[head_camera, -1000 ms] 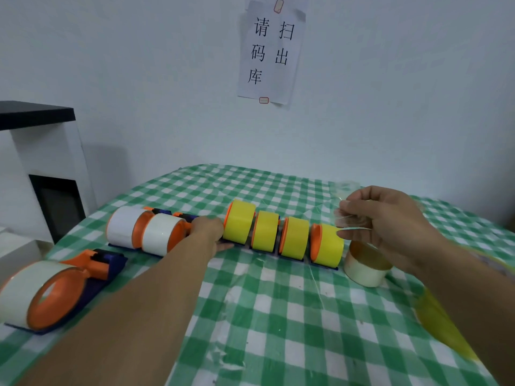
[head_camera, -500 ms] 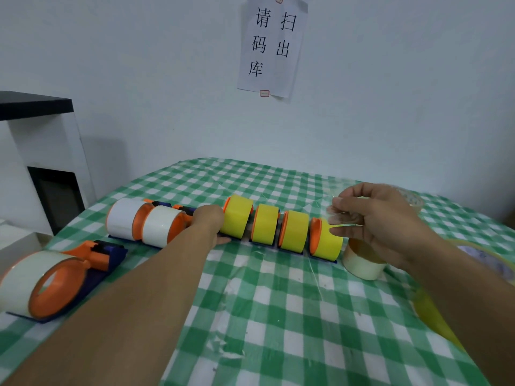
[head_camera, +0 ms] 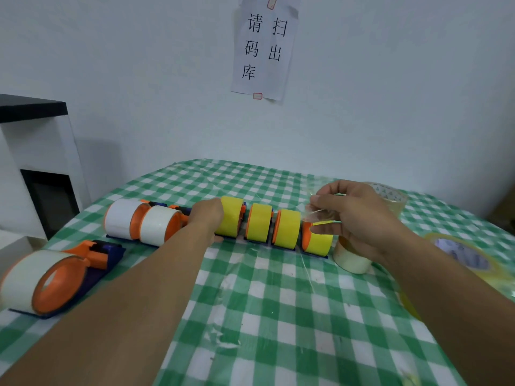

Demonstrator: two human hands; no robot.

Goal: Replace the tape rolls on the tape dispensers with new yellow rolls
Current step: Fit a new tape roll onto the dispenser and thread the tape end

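A row of orange-and-blue tape dispensers crosses the green checked table. Several carry yellow rolls (head_camera: 259, 222); two at the left carry white rolls (head_camera: 157, 225). A separate dispenser with a white roll (head_camera: 39, 280) lies at the near left. My left hand (head_camera: 207, 215) rests against the leftmost yellow roll (head_camera: 231, 215), fingers hidden behind it. My right hand (head_camera: 354, 215) pinches the loose tape end pulled from the rightmost yellow roll (head_camera: 320, 242).
A used pale roll (head_camera: 349, 260) stands on the cloth under my right wrist. A clear roll (head_camera: 390, 195) sits behind my right hand, and a yellowish roll (head_camera: 468, 257) lies at the right edge. A white cabinet (head_camera: 41, 151) stands left of the table.
My right hand has lifted a little, drawing the yellow tape end slightly higher off the rightmost roll. My left hand stays on the leftmost yellow roll.
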